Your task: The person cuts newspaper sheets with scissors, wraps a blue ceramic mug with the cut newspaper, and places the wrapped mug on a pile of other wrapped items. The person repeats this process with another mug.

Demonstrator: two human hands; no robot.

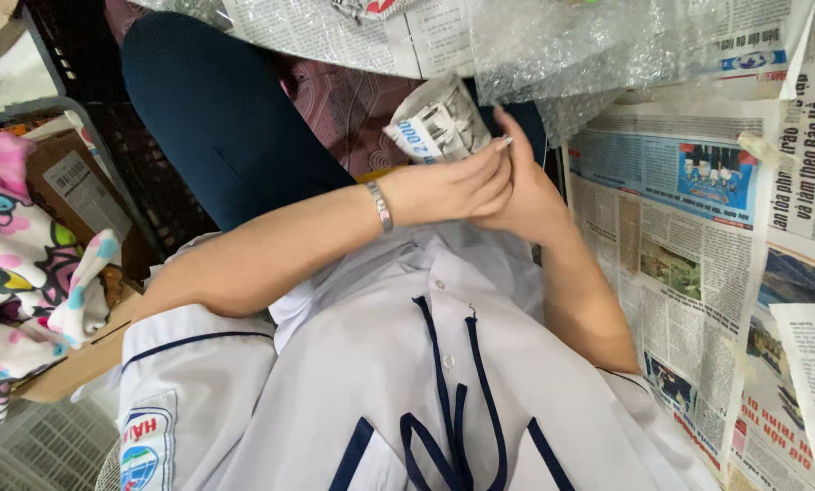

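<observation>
Wrapping small object in crumpled newspaper bundle (pixel 439 127), centre frame: left hand (pixel 453 186) and right hand (pixel 526 195) both closed around lower end. Top appears covered, bottom folds unfinished. Clear bubble wrap sheet (pixel 562 45) upper right; flat newspaper sheets (pixel 689 245) right.

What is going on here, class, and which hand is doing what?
A seated person in a white shirt holds a small bundle wrapped in newspaper in front of the chest. The left hand, with a bracelet at the wrist, lies over the right hand, and both clasp the bundle's lower end. Newspaper sheets and bubble wrap are spread around; a cardboard box with colourful fabric stands alongside.
</observation>
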